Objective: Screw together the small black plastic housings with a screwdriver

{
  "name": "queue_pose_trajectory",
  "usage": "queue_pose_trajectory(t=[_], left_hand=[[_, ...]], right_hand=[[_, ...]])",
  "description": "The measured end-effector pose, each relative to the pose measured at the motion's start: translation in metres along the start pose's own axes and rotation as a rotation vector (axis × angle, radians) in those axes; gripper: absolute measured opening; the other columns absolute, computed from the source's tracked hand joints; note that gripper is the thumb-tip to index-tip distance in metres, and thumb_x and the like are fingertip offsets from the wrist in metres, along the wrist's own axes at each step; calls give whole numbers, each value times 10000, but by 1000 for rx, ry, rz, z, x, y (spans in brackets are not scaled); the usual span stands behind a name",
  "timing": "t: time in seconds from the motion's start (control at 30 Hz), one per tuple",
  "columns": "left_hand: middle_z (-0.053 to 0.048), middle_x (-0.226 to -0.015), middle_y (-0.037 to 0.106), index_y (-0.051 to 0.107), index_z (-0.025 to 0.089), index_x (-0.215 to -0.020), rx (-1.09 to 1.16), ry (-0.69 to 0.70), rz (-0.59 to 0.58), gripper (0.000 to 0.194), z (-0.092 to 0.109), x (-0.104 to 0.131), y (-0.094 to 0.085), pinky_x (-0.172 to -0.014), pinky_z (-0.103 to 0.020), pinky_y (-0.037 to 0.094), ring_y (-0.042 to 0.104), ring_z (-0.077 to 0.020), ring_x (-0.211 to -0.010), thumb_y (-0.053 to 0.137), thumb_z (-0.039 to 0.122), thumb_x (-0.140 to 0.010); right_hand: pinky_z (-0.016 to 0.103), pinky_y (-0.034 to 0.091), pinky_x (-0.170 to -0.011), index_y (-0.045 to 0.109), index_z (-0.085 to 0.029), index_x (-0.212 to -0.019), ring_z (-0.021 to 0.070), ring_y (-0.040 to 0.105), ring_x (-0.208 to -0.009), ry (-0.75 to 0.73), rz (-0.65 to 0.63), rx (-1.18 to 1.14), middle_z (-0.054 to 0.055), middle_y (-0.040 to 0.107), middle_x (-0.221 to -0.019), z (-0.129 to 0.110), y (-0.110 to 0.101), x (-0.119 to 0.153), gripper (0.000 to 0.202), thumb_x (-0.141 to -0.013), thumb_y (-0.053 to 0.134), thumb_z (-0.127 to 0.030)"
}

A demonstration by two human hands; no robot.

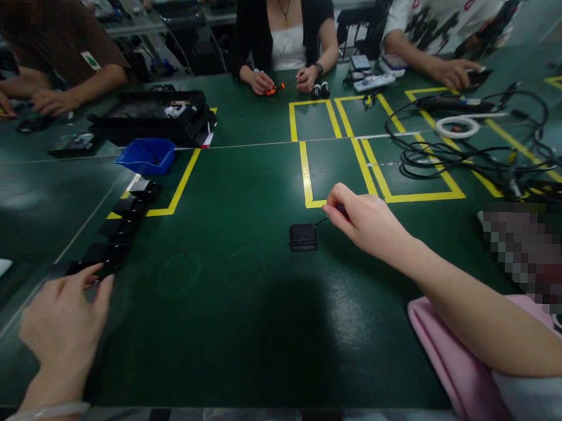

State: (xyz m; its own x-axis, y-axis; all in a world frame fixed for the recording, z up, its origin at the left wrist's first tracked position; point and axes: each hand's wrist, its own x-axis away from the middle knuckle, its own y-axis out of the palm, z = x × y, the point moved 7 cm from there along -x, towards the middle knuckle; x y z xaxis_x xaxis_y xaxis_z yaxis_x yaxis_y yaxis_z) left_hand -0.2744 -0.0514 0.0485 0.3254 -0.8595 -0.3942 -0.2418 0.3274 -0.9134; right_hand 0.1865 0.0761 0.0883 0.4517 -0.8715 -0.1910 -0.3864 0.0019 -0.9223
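My left hand [65,326] is at the lower left, with thumb and fingertips closed about the near end of a row of small black parts [116,235]. The fingers partly cover the piece between them. My right hand [370,223] is closed in a pinch right of the middle. A thin dark strand [322,222] runs from its fingertips to a small square black block [303,236] lying on the green table [220,356]. Whether the strand is a cable or a slim tool, I cannot tell.
Beyond the row are a blue bin [148,155] and black trays [150,117]. Looped black cables [430,157] and a white ring [458,127] lie at right, over yellow tape outlines [305,174]. Pink cloth [455,358] lies under my right arm. Several people sit opposite.
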Motion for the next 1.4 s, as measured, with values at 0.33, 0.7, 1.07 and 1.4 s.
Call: queue_pose_trajectory(t=[0.33,0.7,1.07,1.4], left_hand=[[-87,-1356,467,349,229,-1393,508,811,-283,535,246,12,-20,-1007,-409,401,472,-249,-1214,492,428,-918],[-55,-1128,574,518,208,-1150,748,931,-431,400,345,14,-7,-879,-378,439,536,-235,-1009,629,426,-835],[-48,-1091,593,536,216,-1131,844,982,-469,380,350,35,-17,-881,-377,402,529,-234,-1011,614,451,-843],[-60,-1074,600,550,210,-1123,857,966,-456,385,350,36,-16,-896,-392,400,538,-241,-1011,603,469,-843]], right_hand=[[243,280,-559,511,-179,-945,142,519,-575,5,-7,53,0,570,-666,-3,-1,-2,231,-951,362,-355],[252,286,-560,521,-174,-968,164,575,-611,21,-21,81,14,624,-695,-2,-2,-3,244,-952,360,-357],[265,197,-506,552,-190,-953,187,587,-573,90,-37,324,36,659,-668,-8,-9,4,368,-953,325,-480],[247,258,-513,461,-176,-999,154,554,-563,-117,-97,108,18,609,-688,-16,-2,3,185,-959,343,-312]])
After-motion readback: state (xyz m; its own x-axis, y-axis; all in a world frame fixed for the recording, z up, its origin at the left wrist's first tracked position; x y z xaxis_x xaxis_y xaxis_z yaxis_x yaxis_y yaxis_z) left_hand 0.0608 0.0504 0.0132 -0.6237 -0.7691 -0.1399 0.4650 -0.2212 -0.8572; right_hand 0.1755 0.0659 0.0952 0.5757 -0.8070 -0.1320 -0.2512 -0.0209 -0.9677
